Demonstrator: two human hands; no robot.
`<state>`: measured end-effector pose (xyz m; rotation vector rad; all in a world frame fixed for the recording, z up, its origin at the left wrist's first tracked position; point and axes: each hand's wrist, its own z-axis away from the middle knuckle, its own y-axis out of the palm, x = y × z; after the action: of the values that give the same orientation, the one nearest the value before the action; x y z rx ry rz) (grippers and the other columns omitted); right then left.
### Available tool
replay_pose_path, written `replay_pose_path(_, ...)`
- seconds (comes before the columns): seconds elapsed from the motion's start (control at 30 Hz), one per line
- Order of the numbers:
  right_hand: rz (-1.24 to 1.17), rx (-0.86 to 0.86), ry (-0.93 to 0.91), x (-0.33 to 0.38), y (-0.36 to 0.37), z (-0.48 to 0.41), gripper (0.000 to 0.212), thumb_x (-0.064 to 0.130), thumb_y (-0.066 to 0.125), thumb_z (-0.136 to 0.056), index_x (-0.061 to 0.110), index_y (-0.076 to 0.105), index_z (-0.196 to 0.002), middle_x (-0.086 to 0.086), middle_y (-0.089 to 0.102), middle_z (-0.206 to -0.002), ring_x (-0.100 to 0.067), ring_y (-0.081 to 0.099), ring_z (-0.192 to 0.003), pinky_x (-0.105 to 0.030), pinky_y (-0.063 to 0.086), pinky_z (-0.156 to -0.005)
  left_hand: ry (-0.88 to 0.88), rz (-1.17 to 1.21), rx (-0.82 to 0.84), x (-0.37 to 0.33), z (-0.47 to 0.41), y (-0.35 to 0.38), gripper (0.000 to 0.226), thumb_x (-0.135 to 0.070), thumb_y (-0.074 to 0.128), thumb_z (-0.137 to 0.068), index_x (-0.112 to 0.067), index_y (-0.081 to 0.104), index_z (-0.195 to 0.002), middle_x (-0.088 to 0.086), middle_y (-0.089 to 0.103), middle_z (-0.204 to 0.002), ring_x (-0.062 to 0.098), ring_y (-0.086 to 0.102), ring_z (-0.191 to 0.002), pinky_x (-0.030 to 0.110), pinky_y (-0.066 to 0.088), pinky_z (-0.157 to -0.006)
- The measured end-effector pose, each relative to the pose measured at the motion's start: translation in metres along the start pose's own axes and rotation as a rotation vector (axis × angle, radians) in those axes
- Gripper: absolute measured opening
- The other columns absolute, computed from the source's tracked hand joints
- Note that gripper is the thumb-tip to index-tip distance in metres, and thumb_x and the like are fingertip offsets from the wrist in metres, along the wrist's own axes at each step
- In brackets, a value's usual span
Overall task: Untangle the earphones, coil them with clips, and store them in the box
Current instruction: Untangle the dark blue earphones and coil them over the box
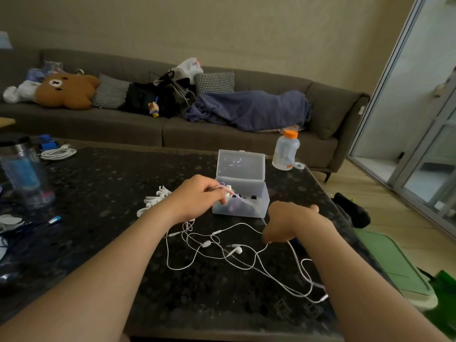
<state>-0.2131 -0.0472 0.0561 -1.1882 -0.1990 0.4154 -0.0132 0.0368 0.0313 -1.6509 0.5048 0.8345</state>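
Lying in loose loops on the dark speckled surface [103, 183], the tangled earphones [222, 250] are spread between the two forearms, just in front of the box [249, 206]. Two earbuds and a plug can be made out among the white strands, and one strand runs off toward the near right edge.

The box is of clear plastic and stands past the tangle, with its hinged lid [240, 165] raised upright at the back. Purple and dark shapes are dimly seen through its wall; what they are cannot be told.

The left hand [197, 197] is held at the box's left front corner, with its fingers curled round a small white bundle [228, 191] marked with a bit of red, which is held at the open rim. The right hand [288, 223] is seen from the back, just right of the box, with its fingers bent down and closed; a strand of the tangle comes out from under them and seems to be pinched there.

A pile of white clips [155, 198] lies left of the left wrist. A bottle [286, 151] with an orange cap stands at the far right corner, a coiled white cable [58, 153] at the far left, and a clear tumbler [22, 169] near the left edge. A grey sofa [222, 137] is seen beyond, with a brown bear plush [66, 90] and a blue blanket [249, 109] on it.
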Motion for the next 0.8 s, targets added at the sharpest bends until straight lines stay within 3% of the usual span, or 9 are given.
replay_pose_path(0.13,-0.2,-0.159,-0.214,0.003,0.003,-0.01,0.083,0.054,0.08,-0.085,0.021,0.041,-0.15,-0.004,0.056,-0.144,-0.029,0.057,-0.13,-0.055,0.045,-0.114,-0.006,0.1,0.103,-0.012,0.002,0.0,0.027,-0.022,0.061,-0.102,-0.021,0.081,-0.085,-0.015,0.055,-0.059,0.004,0.047,-0.057,0.028,0.036,-0.064)
replay_pose_path(0.2,-0.373,-0.25,-0.43,0.012,0.004,-0.004,0.074,0.037,0.077,-0.094,0.025,0.037,-0.156,-0.003,0.058,-0.145,-0.025,0.058,-0.132,-0.043,0.048,-0.111,-0.008,0.109,0.153,-0.015,0.003,-0.002,0.03,-0.012,0.053,-0.102,-0.019,0.081,-0.093,-0.018,0.055,-0.056,0.002,0.048,-0.054,0.024,0.038,-0.06)
replay_pose_path(0.3,-0.587,-0.267,-0.563,0.022,0.004,0.0,0.04,0.019,0.066,-0.101,0.023,0.056,-0.14,0.002,0.075,-0.103,-0.009,0.075,-0.092,-0.024,0.056,-0.084,0.012,0.139,0.102,-0.017,0.001,-0.002,0.026,-0.011,0.055,-0.101,-0.019,0.079,-0.097,-0.01,0.058,-0.06,0.009,0.052,-0.058,0.029,0.044,-0.059)
replay_pose_path(0.4,-0.675,-0.185,-0.505,0.023,0.003,-0.004,0.013,0.015,0.059,-0.104,0.018,0.069,-0.112,-0.008,0.076,-0.095,-0.014,0.079,-0.07,-0.032,0.063,-0.079,0.044,0.139,-0.148,-0.016,-0.004,-0.003,0.017,-0.02,0.062,-0.103,-0.022,0.076,-0.093,-0.014,0.065,-0.064,0.001,0.058,-0.059,0.031,0.047,-0.064)
replay_pose_path(0.5,-0.721,-0.083,-0.417,0.014,0.004,-0.005,0.017,0.022,0.058,-0.108,0.01,0.068,-0.103,-0.014,0.074,-0.082,-0.02,0.08,-0.069,-0.033,0.065,-0.074,0.0,0.289,-0.455,-0.008,-0.012,-0.006,0.017,-0.027,0.054,-0.109,-0.022,0.069,-0.104,-0.01,0.064,-0.08,0.005,0.055,-0.065,0.032,0.045,-0.065)
replay_pose_path(0.57,-0.683,0.005,-0.35,0.005,0.007,-0.01,0.019,0.024,0.057,-0.108,0.009,0.066,-0.101,-0.012,0.074,-0.075,-0.022,0.08,-0.073,-0.033,0.065,-0.074,-0.108,0.57,-0.613,-0.008,-0.015,-0.008,0.022,-0.028,0.042,-0.113,-0.016,0.06,-0.117,0.001,0.059,-0.083,0.012,0.049,-0.059,0.031,0.043,-0.054)
replay_pose_path(0.63,-0.571,0.094,-0.26,-0.003,0.012,-0.018,0.014,0.02,0.057,-0.107,0.008,0.065,-0.104,-0.008,0.078,-0.075,-0.021,0.081,-0.08,-0.034,0.065,-0.08,-0.187,0.837,-0.7,-0.014,-0.015,-0.01,0.025,-0.026,0.033,-0.115,-0.011,0.052,-0.122,0.003,0.057,-0.073,0.01,0.048,-0.049,0.027,0.045,-0.046)
replay_pose_path(0.73,-0.477,0.158,-0.113,-0.01,0.019,-0.024,0.024,0.023,0.055,-0.105,0.005,0.061,-0.119,-0.005,0.081,-0.081,-0.02,0.081,-0.082,-0.042,0.063,-0.09,-0.186,0.951,-0.761,-0.022,-0.012,-0.013,0.023,-0.026,0.028,-0.116,-0.015,0.047,-0.121,0.002,0.077,-0.077,0.01,0.058,-0.046,0.025,0.053,-0.046)
replay_pose_path(0.8,-0.602,0.074,-0.012,-0.012,0.016,-0.025,0.031,0.032,0.052,-0.108,0.005,0.06,-0.121,-0.008,0.079,-0.081,-0.022,0.08,-0.072,-0.039,0.065,-0.075,-0.156,0.95,-0.761,-0.024,-0.011,-0.014,0.021,-0.028,0.028,-0.117,-0.017,0.045,-0.119,-0.003,0.082,-0.089,0.011,0.06,-0.048,0.024,0.053,-0.047)
